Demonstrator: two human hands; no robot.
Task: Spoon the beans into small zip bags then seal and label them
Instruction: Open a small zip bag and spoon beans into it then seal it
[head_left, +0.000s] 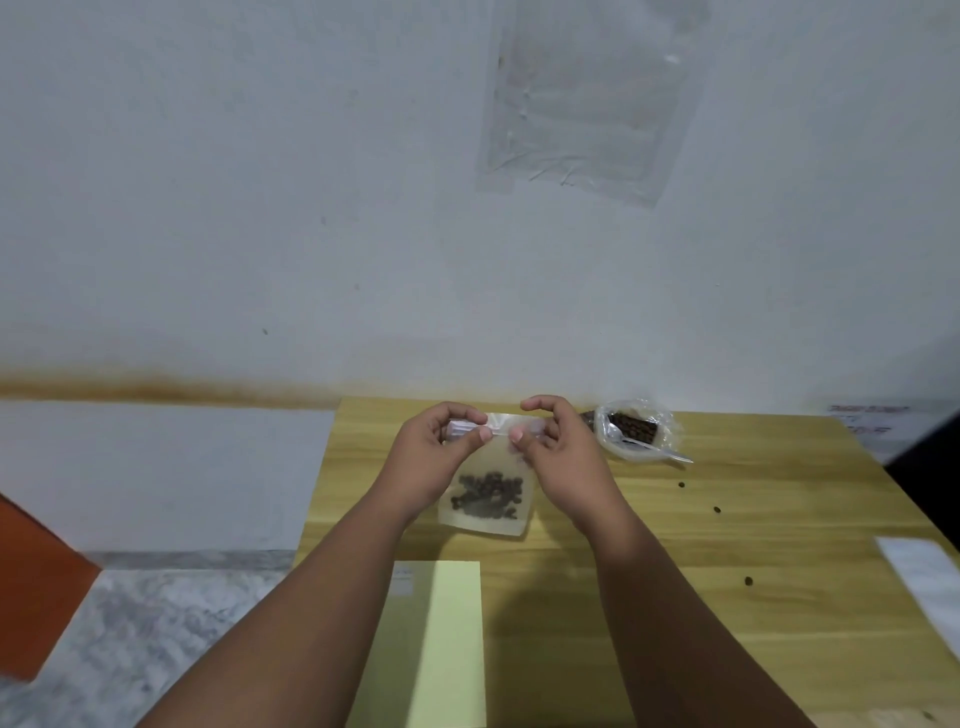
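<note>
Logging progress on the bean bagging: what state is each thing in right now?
zip bag: part-filled with beans, top strip pinched by both hands
left hand: pinching the bag's top
right hand: pinching the bag's top
bean container: open, spoon resting inside
yellow notepad: untouched

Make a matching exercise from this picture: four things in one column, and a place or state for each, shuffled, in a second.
Things:
1. zip bag
2. spoon
3. yellow paper
4. loose beans

Places or states:
A. scattered on the bare table top, right of the hands
B. resting in the open bean packet at the table's far edge
C. pinched along its top strip by both hands
D. lying flat at the table's near edge, below the forearms

Pairs: 1-C, 2-B, 3-D, 4-A
</note>
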